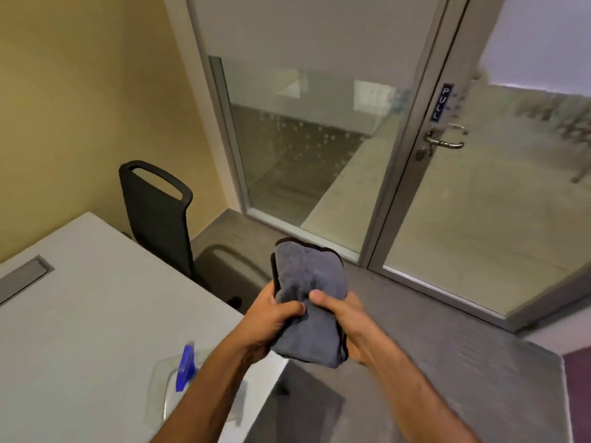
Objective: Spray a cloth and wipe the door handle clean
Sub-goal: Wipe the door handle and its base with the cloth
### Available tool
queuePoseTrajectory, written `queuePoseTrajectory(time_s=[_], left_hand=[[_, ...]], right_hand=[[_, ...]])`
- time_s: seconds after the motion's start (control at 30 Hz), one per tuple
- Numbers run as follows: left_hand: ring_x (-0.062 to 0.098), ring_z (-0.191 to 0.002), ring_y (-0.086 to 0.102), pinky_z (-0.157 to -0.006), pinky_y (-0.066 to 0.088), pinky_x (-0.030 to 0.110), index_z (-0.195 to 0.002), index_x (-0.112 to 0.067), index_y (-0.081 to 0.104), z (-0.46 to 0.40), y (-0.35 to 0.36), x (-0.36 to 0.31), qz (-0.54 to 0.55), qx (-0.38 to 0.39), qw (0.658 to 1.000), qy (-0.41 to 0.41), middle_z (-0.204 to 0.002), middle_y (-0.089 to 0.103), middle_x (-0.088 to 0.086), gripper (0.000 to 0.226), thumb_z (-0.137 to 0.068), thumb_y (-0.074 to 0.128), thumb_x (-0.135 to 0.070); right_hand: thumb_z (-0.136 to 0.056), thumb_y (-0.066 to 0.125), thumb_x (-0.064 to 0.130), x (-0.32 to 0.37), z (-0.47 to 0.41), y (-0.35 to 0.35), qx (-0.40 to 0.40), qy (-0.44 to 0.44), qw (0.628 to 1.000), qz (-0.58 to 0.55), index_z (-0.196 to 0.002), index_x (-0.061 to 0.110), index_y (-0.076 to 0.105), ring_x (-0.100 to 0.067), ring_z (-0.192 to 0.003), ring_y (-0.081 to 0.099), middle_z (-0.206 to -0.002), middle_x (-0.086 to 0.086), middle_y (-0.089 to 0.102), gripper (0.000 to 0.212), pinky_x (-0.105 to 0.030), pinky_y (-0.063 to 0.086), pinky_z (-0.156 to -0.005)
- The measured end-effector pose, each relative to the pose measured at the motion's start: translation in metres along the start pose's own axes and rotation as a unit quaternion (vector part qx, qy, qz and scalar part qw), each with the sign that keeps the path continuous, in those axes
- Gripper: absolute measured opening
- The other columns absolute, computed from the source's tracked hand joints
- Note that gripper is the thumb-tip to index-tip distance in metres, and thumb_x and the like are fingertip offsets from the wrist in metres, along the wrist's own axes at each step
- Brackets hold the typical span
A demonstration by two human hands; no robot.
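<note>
Spray bottle stands on the table, left of the cloth; left hand and right hand both closed around the folded grey cloth, thumbs on top; door handle upper right of the cloth, well apart, untouched.

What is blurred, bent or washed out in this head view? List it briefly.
Head view: wide-angle distortion bows the door frame and slants it; motion blur smears the carpet at lower right and the spray bottle; reflections haze the glass panel; the door handle is soft, though the PULL sign stays readable; the cloth in both hands is fairly sharp.
</note>
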State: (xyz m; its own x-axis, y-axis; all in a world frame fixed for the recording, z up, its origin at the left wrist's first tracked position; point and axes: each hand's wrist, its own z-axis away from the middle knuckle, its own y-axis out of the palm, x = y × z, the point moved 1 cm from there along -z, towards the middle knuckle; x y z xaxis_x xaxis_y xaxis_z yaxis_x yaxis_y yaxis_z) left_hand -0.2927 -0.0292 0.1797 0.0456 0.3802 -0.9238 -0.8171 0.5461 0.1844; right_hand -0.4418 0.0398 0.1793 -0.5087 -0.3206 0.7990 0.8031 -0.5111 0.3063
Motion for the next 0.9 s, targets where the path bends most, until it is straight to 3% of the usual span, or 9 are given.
queuePoseTrajectory(time_s=[0.1, 0.2, 0.33, 0.47, 0.57, 0.7, 0.9], left_hand=[[0.028, -0.098, 0.079, -0.081, 0.065, 0.036, -0.118, -0.014, 0.069, -0.021, 0.054, 0.001, -0.018, 0.026, 0.999, -0.014, -0.106, 0.082, 0.012, 0.047, -0.073, 0.072, -0.005], [0.040, -0.108, 0.076, -0.095, 0.061, 0.050, -0.126, -0.004, 0.065, -0.041, 0.104, 0.003, -0.016, 0.025, 0.999, -0.034, -0.111, 0.080, 0.021, 0.057, -0.070, 0.077, -0.005], [0.032, -0.104, 0.079, -0.080, 0.063, 0.037, -0.129, -0.008, 0.065, -0.067, 0.157, 0.001, 0.027, 0.045, 0.998, -0.042, -0.115, 0.080, 0.017, 0.052, -0.079, 0.081, -0.010], [0.031, -0.115, 0.075, -0.084, 0.065, 0.033, -0.134, -0.009, 0.062, -0.103, 0.190, -0.010, 0.072, 0.079, 0.993, -0.039, -0.127, 0.077, 0.016, 0.060, -0.079, 0.083, -0.018], [0.032, -0.117, 0.075, -0.087, 0.065, 0.034, -0.135, -0.008, 0.063, -0.137, 0.206, -0.018, 0.073, 0.095, 0.992, -0.040, -0.129, 0.075, 0.018, 0.057, -0.081, 0.080, -0.018], [0.030, -0.114, 0.076, -0.090, 0.065, 0.034, -0.134, -0.005, 0.063, -0.194, 0.220, -0.033, 0.063, 0.115, 0.990, -0.044, -0.129, 0.076, 0.018, 0.051, -0.086, 0.079, -0.013], [0.030, -0.108, 0.078, -0.085, 0.066, 0.033, -0.129, 0.000, 0.066, -0.296, 0.218, -0.066, 0.059, 0.152, 0.985, -0.053, -0.124, 0.077, 0.020, 0.051, -0.081, 0.081, -0.007]], right_hand=[[-0.080, 0.082, 0.002, 0.018, 0.004, -0.058, -0.035, -0.023, 0.999, -0.003, -0.105, -0.001, 0.073, -0.031, -0.084, 0.077, -0.095, -0.018, 0.080, 0.027, -0.041, 0.062, -0.073], [-0.082, 0.080, 0.004, 0.034, 0.008, -0.107, -0.049, -0.043, 0.998, -0.019, -0.103, 0.003, 0.075, -0.032, -0.088, 0.078, -0.098, -0.017, 0.081, 0.022, -0.044, 0.063, -0.077], [-0.086, 0.077, 0.007, 0.060, 0.008, -0.157, -0.080, -0.065, 0.993, -0.053, -0.112, 0.000, 0.071, -0.040, -0.099, 0.075, -0.105, -0.020, 0.079, 0.027, -0.058, 0.058, -0.093], [-0.090, 0.072, 0.006, 0.086, -0.007, -0.195, -0.099, -0.075, 0.988, -0.088, -0.115, -0.002, 0.068, -0.044, -0.104, 0.073, -0.109, -0.023, 0.078, 0.027, -0.061, 0.054, -0.098], [-0.090, 0.071, 0.007, 0.104, -0.027, -0.210, -0.104, -0.093, 0.984, -0.112, -0.115, -0.003, 0.069, -0.043, -0.103, 0.073, -0.108, -0.023, 0.078, 0.027, -0.056, 0.057, -0.095], [-0.083, 0.074, 0.013, 0.131, -0.064, -0.224, -0.089, -0.106, 0.978, -0.156, -0.116, -0.003, 0.070, -0.042, -0.101, 0.074, -0.112, -0.026, 0.076, 0.037, -0.043, 0.064, -0.074], [-0.081, 0.073, 0.014, 0.180, -0.137, -0.223, -0.112, -0.122, 0.966, -0.197, -0.124, 0.000, 0.067, -0.044, -0.106, 0.072, -0.116, -0.027, 0.074, 0.046, -0.047, 0.062, -0.082]])
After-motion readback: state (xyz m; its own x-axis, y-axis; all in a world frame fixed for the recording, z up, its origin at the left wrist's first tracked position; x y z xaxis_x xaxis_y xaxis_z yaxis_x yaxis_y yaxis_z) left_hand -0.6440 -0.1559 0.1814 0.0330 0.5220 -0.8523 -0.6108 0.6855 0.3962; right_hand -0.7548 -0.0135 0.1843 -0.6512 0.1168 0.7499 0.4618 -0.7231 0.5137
